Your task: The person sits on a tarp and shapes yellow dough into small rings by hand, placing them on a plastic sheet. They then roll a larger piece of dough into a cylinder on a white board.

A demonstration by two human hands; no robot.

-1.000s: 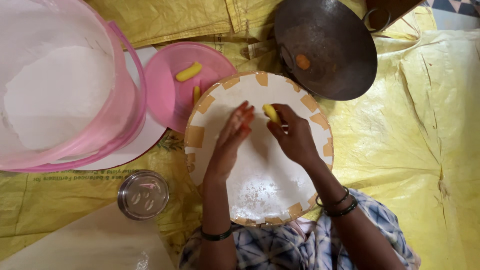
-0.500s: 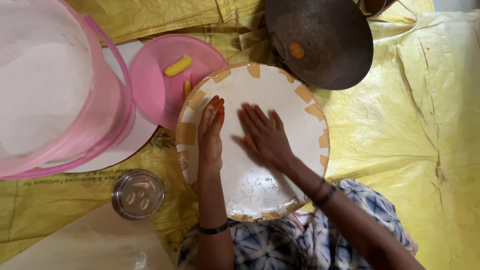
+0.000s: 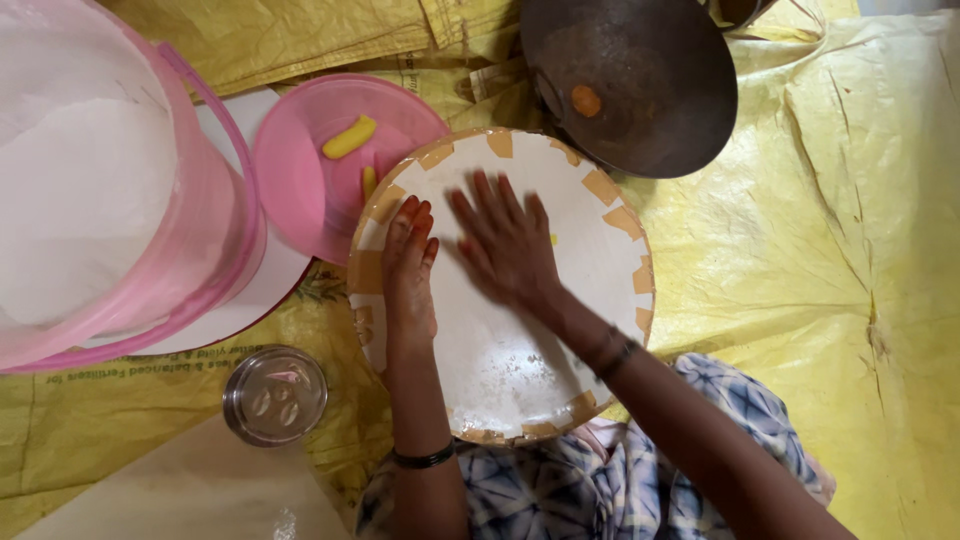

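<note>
On the round white board [image 3: 520, 370] in your lap, both your hands were lying flat, fingers stretched out and holding nothing. Your left hand [image 3: 408, 265] sat near the board's 9 o'clock edge, and your right hand [image 3: 505, 245] was spread just beside it, closer to the middle, a bit blurred. A tiny bit of yellow dough [image 3: 553, 240] peeked out at the right hand's 3 o'clock side. At the board's 10 o'clock was a pink lid [image 3: 300, 170] with a yellow dough roll [image 3: 349, 137] on it. A dark pan [image 3: 640, 80] sat at 1 o'clock, a big pink bucket [image 3: 110, 190] at 9, and a small steel cup [image 3: 274, 394] at 8.
</note>
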